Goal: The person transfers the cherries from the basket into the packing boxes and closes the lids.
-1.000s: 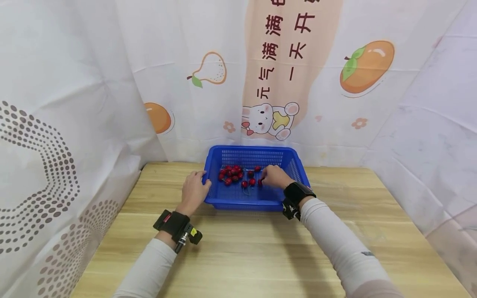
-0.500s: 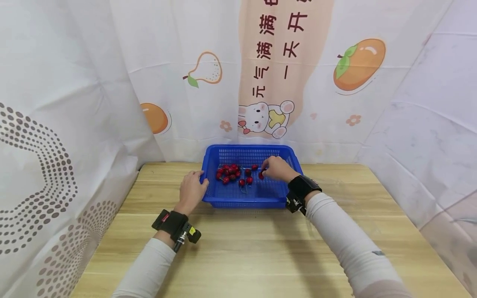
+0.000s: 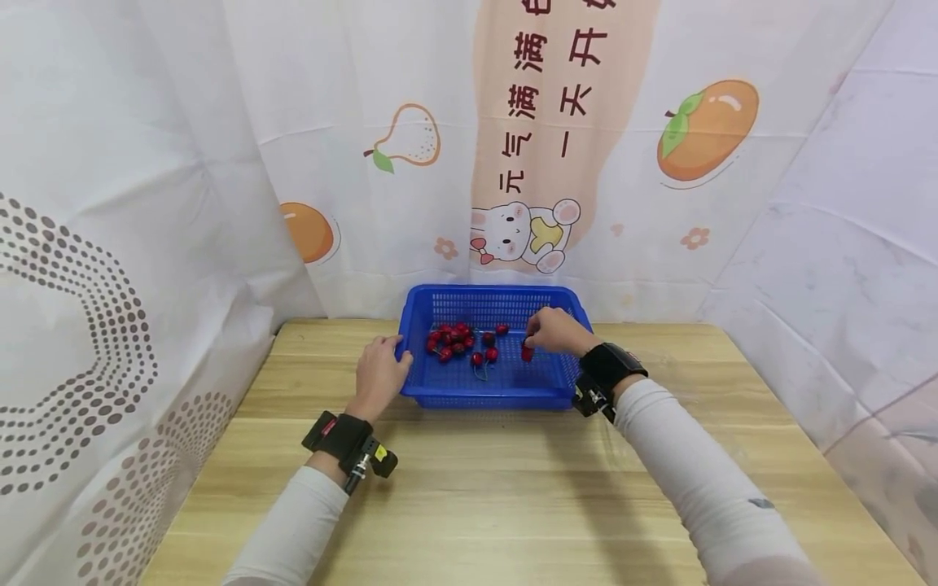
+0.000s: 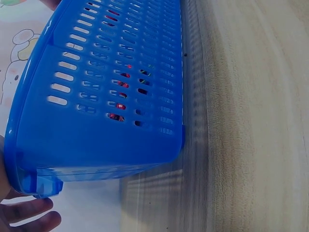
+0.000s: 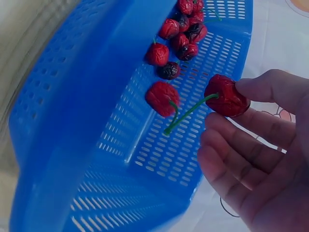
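Cherries in 1 blue basket

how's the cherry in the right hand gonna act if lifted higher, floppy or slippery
The held cherry will probably bring a second cherry along, since their green stems meet. That one may swing, as the stems look thin. Its wrinkled surface might make the held cherry less slippery.
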`<state>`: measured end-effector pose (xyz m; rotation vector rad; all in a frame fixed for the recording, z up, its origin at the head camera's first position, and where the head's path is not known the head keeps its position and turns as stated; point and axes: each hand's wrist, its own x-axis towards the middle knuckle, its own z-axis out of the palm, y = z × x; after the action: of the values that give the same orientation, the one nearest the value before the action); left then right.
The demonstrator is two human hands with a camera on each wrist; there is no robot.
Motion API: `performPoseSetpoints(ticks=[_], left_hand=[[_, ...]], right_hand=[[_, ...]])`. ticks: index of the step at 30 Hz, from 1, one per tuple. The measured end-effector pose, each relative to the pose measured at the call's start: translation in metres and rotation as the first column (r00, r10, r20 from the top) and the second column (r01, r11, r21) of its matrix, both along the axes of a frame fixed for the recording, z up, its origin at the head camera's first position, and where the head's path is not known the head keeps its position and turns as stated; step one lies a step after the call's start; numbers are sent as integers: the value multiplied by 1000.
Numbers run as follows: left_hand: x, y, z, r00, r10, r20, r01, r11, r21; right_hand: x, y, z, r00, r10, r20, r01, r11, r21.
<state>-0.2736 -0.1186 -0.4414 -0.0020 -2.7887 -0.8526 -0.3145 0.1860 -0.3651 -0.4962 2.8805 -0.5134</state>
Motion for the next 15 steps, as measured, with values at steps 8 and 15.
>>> performPoseSetpoints(ticks=[8,15], left_hand=[[-1,1,1,1000,0,-12,0,1000,4],[-1,1,-1,1000,-4,-11,4,1000,18]], right_hand=[[5,17,16,1000,-7,-29,6,999,-37],[10,41,34,999,15,-40,-16,1000,-12]])
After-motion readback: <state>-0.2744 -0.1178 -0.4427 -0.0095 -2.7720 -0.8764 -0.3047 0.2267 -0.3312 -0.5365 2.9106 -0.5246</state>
